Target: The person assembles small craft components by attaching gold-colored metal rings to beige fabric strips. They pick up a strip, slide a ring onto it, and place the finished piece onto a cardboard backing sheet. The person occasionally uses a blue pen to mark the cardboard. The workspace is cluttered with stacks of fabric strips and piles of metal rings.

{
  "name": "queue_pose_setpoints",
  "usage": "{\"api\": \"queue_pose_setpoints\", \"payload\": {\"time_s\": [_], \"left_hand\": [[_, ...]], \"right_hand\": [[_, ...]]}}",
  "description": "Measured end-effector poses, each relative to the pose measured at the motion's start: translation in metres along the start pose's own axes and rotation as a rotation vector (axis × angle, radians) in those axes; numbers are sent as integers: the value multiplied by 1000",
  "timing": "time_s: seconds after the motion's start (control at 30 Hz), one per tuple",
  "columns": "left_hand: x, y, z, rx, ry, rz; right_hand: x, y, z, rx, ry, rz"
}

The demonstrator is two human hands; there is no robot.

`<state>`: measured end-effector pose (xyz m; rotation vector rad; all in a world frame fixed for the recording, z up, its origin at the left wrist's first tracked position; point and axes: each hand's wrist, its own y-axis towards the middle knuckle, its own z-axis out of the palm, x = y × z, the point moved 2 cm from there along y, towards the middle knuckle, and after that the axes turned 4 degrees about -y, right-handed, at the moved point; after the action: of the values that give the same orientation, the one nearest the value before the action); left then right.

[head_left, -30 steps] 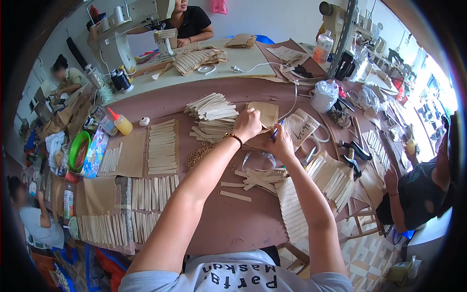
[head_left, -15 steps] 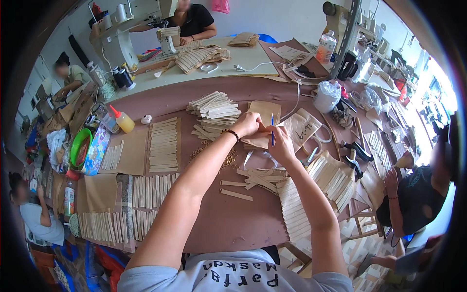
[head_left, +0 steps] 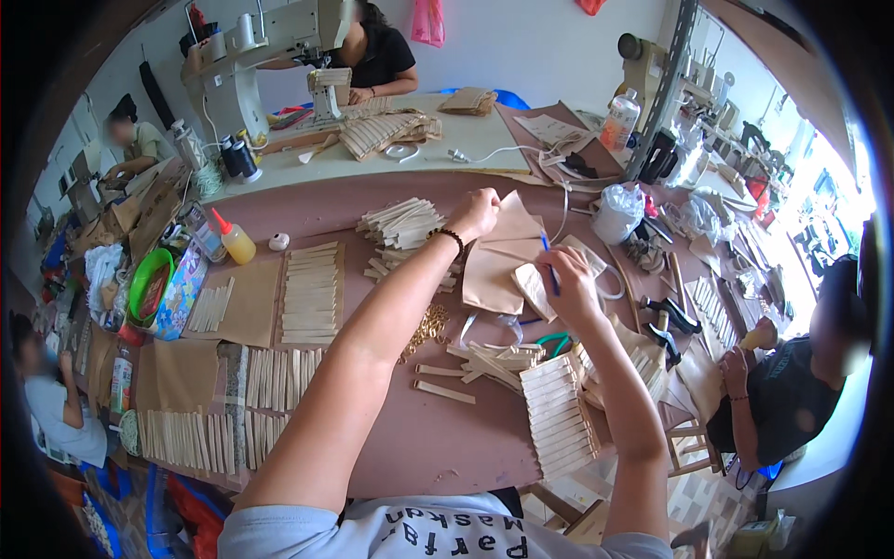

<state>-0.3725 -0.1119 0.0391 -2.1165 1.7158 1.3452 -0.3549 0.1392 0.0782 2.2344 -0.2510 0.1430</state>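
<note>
My left hand (head_left: 477, 214) pinches the upper edge of a tan leather piece (head_left: 514, 224) and holds it raised off the table. More flat tan leather (head_left: 494, 279) lies just beneath it. In my right hand (head_left: 570, 284) is a blue pen (head_left: 546, 244), held upright between closed fingers beside the leather. Left of the leather sits a pile of pale strips (head_left: 402, 222). Small brass-coloured rings (head_left: 426, 331) are heaped below my left forearm. Loose strips with metal loops (head_left: 445, 391) and green-handled scissors (head_left: 553, 341) lie nearer me.
Rows of strips (head_left: 312, 293) fill the left side of the table, near a glue bottle (head_left: 237, 240). Hammers (head_left: 672, 317) and a plastic bag (head_left: 618, 212) are at right. Co-workers (head_left: 382, 56) sit across at a sewing machine (head_left: 233, 84), at left and at right.
My left hand has lifted the leather piece up from the sheets below. My right hand has moved right and nearer me with the pen. The scissors' green handles now show.
</note>
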Motion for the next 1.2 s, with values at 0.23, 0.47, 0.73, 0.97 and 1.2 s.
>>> {"api": "queue_pose_setpoints", "payload": {"time_s": [0.23,0.47,0.73,0.97,1.2], "left_hand": [[-26,40,-19,-191,62,65],[-62,56,-16,-296,167,187],[-110,48,-43,-386,217,337],[-144,38,-40,-135,293,327],[-149,-61,7,355,-861,40]], "right_hand": [[36,-15,-121,-189,-17,199],[35,-27,-176,-230,-29,282],[6,35,-163,-354,9,276],[-4,75,-155,-440,114,156],[1,96,-153,-386,-39,218]]}}
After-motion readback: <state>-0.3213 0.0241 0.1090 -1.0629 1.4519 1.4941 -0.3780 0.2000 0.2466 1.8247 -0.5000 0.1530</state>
